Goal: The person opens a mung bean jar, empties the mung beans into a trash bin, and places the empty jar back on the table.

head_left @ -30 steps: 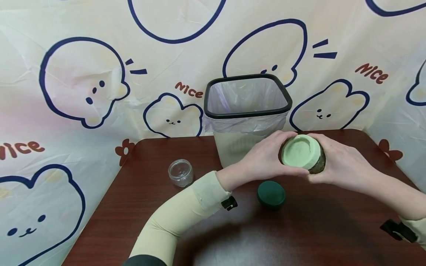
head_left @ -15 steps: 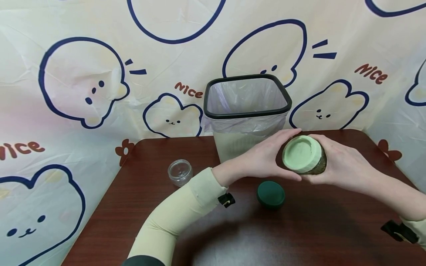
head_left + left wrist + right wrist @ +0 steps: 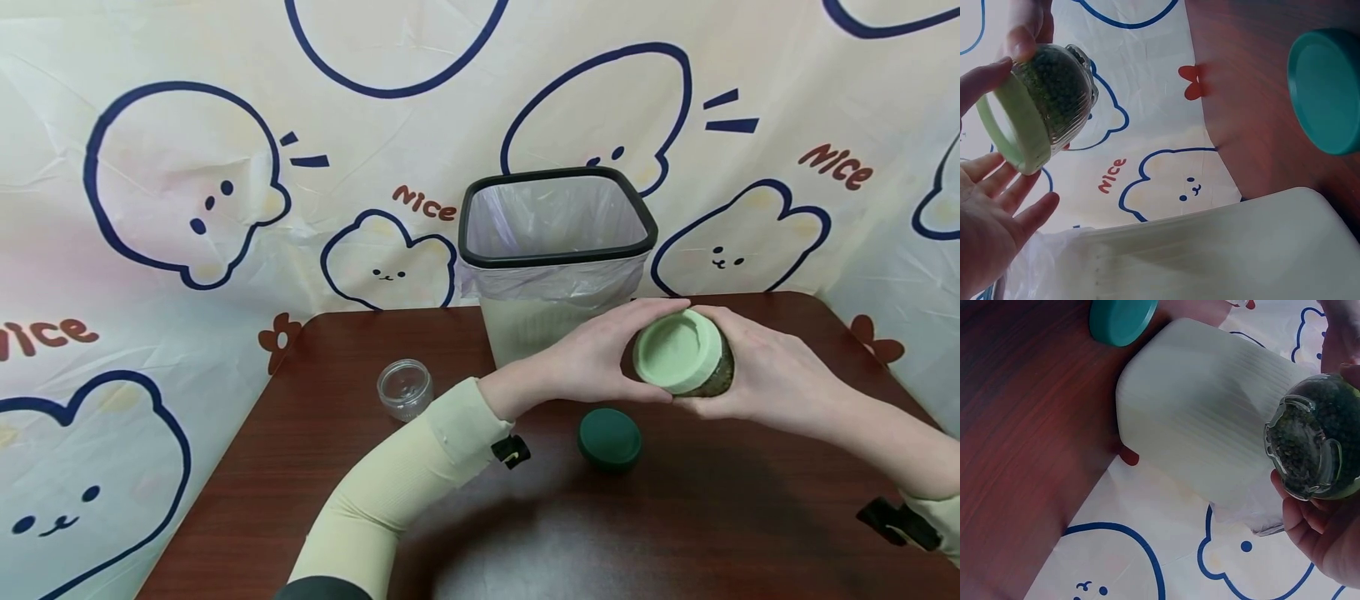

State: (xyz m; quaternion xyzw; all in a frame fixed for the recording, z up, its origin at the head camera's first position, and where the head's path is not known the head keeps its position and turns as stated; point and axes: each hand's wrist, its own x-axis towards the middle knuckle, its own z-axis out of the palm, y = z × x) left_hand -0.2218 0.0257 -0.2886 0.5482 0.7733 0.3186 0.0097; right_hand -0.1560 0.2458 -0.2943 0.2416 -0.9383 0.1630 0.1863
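A clear jar (image 3: 1057, 94) of small dark green grains, capped by a light green lid (image 3: 677, 352), is held up above the table, tilted with its lid toward the head camera. My right hand (image 3: 780, 367) grips the jar's glass body from the right. On the other side my left hand (image 3: 592, 354) has its thumb and fingers around the lid's rim; in the left wrist view its fingertips touch the lid. The right wrist view shows the jar's glass base (image 3: 1300, 447). Below the hands, a dark green lid (image 3: 610, 438) lies on the table.
A bin (image 3: 525, 321) with a black rim and a plastic liner stands behind the left hand. An open-topped glass jar (image 3: 406, 390) sits on the brown table (image 3: 300, 467), left of the bin, close to the left sleeve. A printed curtain (image 3: 360, 150) hangs behind.
The left hand has loosened and shifted its fingers around the light green lid, with its thumb slightly further left than before. The right hand still grips the jar, nearly unmoved.
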